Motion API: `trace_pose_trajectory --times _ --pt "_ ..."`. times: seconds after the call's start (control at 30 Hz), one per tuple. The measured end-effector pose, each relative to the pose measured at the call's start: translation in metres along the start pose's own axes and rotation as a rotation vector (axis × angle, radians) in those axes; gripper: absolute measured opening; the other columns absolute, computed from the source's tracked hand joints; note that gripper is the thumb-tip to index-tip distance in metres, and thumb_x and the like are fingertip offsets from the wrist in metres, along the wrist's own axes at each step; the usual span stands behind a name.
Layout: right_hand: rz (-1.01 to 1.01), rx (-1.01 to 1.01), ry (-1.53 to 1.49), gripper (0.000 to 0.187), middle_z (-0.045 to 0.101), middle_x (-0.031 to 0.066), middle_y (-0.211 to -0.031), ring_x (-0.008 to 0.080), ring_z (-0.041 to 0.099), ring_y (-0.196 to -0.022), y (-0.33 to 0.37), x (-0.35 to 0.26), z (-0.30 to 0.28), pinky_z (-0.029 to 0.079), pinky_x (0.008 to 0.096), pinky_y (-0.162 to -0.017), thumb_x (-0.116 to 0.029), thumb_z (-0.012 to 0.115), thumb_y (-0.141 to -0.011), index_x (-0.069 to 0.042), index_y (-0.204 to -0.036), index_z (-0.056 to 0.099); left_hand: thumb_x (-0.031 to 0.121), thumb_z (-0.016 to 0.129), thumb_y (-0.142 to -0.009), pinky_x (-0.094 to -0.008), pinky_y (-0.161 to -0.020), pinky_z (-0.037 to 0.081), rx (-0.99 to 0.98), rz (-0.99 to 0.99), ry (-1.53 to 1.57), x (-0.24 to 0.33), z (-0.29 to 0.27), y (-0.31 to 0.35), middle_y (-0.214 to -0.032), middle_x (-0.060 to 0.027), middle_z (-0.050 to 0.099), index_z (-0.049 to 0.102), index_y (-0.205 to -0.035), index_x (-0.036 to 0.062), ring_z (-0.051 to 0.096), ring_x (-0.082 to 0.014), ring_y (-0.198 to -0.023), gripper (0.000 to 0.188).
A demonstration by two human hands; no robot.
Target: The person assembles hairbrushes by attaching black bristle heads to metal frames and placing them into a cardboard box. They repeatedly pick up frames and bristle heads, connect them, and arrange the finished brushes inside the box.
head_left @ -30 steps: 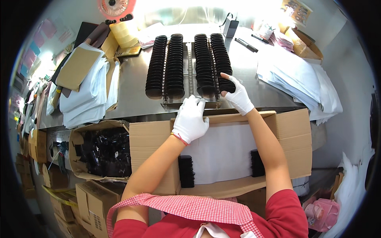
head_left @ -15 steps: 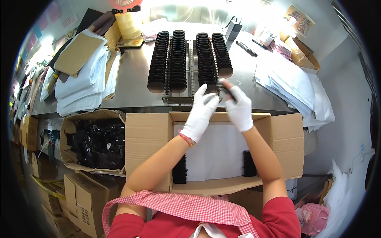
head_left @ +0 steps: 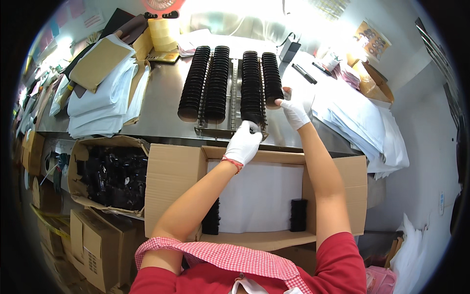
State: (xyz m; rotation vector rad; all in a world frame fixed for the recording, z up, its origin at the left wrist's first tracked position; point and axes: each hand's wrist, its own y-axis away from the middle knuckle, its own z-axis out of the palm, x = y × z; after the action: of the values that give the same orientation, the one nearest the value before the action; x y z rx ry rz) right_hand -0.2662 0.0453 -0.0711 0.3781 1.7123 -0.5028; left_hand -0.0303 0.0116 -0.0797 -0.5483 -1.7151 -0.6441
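Dark, thin round discs stand in several long rows on a metal rack (head_left: 215, 132) on the steel table. My left hand (head_left: 245, 144), in a white glove, is at the near end of the third row of discs (head_left: 251, 88). Its fingers are curled against that end and partly hidden, so what they hold cannot be made out. My right hand (head_left: 295, 111), also gloved, pinches the nearest disc (head_left: 273, 104) of the rightmost row by its right edge, between thumb and finger. Two further rows, including the leftmost row of discs (head_left: 195, 81), stand untouched.
An open cardboard box (head_left: 176, 183) lies below my arms, with white sheeting and dark stacks inside. Left of it stands a carton of glossy black pieces (head_left: 115, 171). White sheets flank the rack, a left stack (head_left: 98, 110) and a right stack (head_left: 357, 112). Markers (head_left: 304, 73) lie behind.
My right hand has moved out to the right, from beside my left hand to the end of the rightmost row. My left hand has come down onto the third row's near end. The view has shifted slightly.
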Motion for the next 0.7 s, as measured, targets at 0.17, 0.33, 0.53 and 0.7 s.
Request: trace_pose_trajectory --times 0.17,0.33,0.53,0.7 --pt "-0.011 -0.113 -0.001 0.056 0.065 0.0065 -0.113 0.0166 0.064 -0.099 0.001 -0.009 0.033 0.052 0.028 -0.092 0.005 0.069 -0.079 -0.005 -0.134 0.059 0.016 0.058 -0.084 -0.032 -0.078 0.051 -0.074 -0.062 -0.088 0.01 -0.012 -0.005 -0.09 -0.0129 0.067 0.068 -0.104 0.0016 0.064 -0.0207 -0.081 0.026" --pt "-0.648 0.181 0.596 0.049 0.066 0.0171 -0.128 0.0321 0.064 -0.118 0.019 0.017 0.067 0.051 0.0367 -0.101 0.01 0.056 -0.086 -0.003 -0.133 0.06 0.018 0.058 -0.083 -0.0323 -0.085 0.051 -0.038 -0.053 -0.142 0.013 -0.014 0.0 -0.094 -0.0161 0.07 0.07 -0.103 0.0021 0.066 -0.025 -0.088 0.028" --pt "-0.513 0.287 0.585 0.046 0.068 0.0182 -0.123 0.0317 0.067 -0.112 0.03 -0.037 0.042 0.053 0.0361 -0.095 0.01 0.053 -0.086 -0.003 -0.129 0.062 0.024 0.062 -0.093 -0.0321 -0.08 0.055 0.002 -0.171 0.411 0.014 -0.012 0.011 -0.1 -0.0059 0.067 0.063 -0.115 0.0084 0.066 -0.0172 -0.089 0.027" --pt "-0.619 -0.249 0.765 0.039 0.068 0.0156 -0.123 0.0311 0.066 -0.111 0.11 -0.102 0.092 0.052 0.0359 -0.094 0.001 0.064 -0.078 -0.005 -0.116 0.07 0.04 0.064 -0.098 -0.038 -0.091 0.052 -0.028 -0.284 1.323 0.018 -0.005 0.031 -0.121 -0.003 0.054 0.049 -0.13 0.0255 0.058 -0.016 -0.104 0.038"
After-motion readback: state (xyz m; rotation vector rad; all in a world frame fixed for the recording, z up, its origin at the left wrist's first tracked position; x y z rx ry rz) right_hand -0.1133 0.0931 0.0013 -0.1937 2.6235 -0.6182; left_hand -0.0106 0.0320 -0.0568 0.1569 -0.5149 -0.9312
